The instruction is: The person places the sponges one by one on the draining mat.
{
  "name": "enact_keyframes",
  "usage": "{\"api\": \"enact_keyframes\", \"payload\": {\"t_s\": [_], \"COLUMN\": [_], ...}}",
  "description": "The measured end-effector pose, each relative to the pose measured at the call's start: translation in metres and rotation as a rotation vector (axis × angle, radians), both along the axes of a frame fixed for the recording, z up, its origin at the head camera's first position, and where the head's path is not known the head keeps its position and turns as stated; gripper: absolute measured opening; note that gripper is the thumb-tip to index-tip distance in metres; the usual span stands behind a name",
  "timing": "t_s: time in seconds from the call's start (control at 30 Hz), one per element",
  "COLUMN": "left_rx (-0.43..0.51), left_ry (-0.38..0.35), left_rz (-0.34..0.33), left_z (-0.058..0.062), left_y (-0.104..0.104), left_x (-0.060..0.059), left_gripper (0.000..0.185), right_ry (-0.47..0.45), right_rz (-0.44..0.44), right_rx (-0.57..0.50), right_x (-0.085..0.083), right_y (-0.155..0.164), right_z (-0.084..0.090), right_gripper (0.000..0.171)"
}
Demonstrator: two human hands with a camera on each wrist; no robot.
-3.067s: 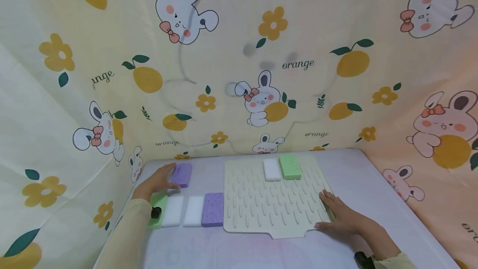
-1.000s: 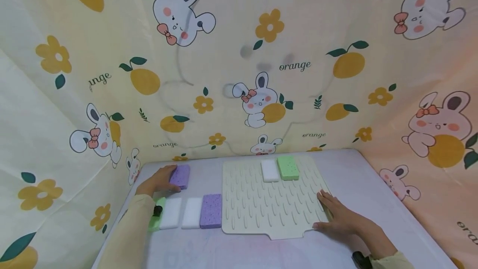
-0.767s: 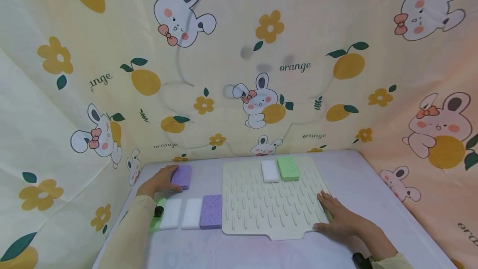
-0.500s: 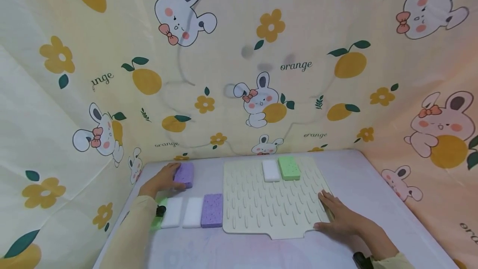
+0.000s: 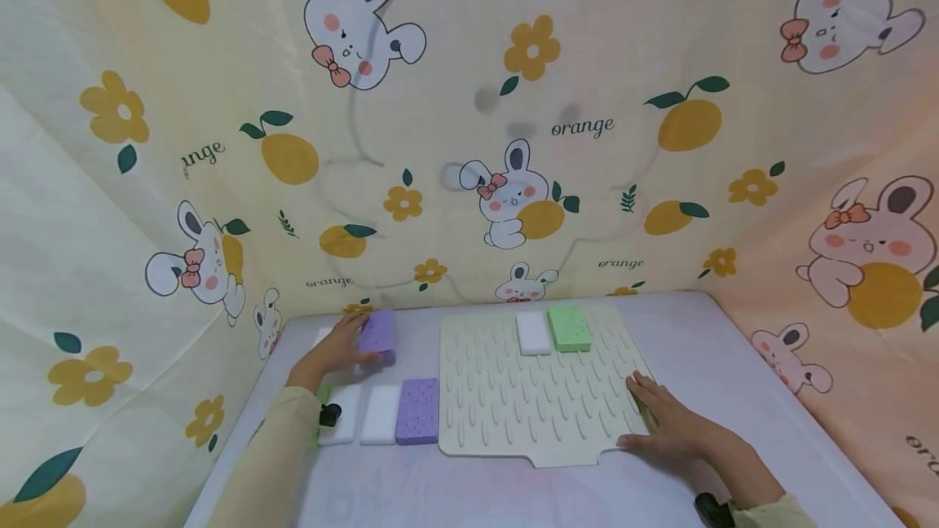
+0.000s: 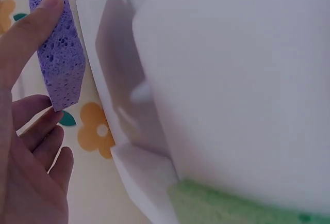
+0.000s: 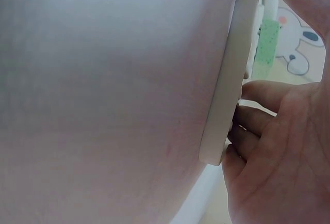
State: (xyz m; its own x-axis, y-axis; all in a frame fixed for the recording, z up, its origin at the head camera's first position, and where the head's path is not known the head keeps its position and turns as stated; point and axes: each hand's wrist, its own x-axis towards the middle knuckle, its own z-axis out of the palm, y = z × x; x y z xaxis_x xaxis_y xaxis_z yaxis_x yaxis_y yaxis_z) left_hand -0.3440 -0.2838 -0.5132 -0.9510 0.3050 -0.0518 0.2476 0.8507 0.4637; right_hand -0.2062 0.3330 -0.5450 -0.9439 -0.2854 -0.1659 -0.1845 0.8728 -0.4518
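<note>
My left hand (image 5: 339, 350) holds a purple sponge (image 5: 381, 334) between thumb and fingers at the back left; in the left wrist view the sponge (image 6: 59, 48) appears raised off the table. Below that arm, in a front row, lie a green sponge, mostly covered by the wrist, a white sponge (image 5: 346, 414), another white sponge (image 5: 380, 414) and a second purple sponge (image 5: 418, 411). My right hand (image 5: 675, 422) rests along the right edge of a cream ridged drainboard (image 5: 528, 410), fingers loosely extended. On the board's far side sit a white sponge (image 5: 534, 332) and a green sponge (image 5: 569, 328).
A further white sponge (image 5: 323, 335) shows partly behind my left hand. The white tabletop (image 5: 411, 487) ends at a printed cloth backdrop (image 5: 440, 104) with rabbits and oranges, which also rises along both sides.
My left hand and the purple sponge have shifted to the right and slightly away, uncovering part of a white sponge behind the hand. The right hand and the drainboard stay put.
</note>
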Motion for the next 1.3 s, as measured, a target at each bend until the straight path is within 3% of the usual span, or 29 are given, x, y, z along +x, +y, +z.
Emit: {"api": "enact_keyframes", "payload": {"t_s": [0.27,0.77,0.93,1.3], "left_rx": [0.014,-0.005,0.016,0.016], "left_ry": [0.008,0.061,0.055,0.07], "left_rz": [0.01,-0.014,0.007,-0.011], "left_z": [0.006,0.006,0.002,-0.002], "left_y": [0.022,0.055,0.066,0.091], "left_x": [0.006,0.011,0.01,0.004], "left_gripper": [0.112,0.112,0.112,0.111], "right_ry": [-0.007,-0.02,-0.022,-0.033], "right_rz": [-0.006,-0.016,-0.015,-0.018], "right_rx": [-0.01,0.001,-0.004,0.002], "right_x": [0.0,-0.001,-0.001,-0.002], "right_y": [0.0,-0.001,-0.001,0.0], "right_z": [0.0,0.001,0.001,-0.001], "right_gripper": [0.122,0.123,0.123,0.124]}}
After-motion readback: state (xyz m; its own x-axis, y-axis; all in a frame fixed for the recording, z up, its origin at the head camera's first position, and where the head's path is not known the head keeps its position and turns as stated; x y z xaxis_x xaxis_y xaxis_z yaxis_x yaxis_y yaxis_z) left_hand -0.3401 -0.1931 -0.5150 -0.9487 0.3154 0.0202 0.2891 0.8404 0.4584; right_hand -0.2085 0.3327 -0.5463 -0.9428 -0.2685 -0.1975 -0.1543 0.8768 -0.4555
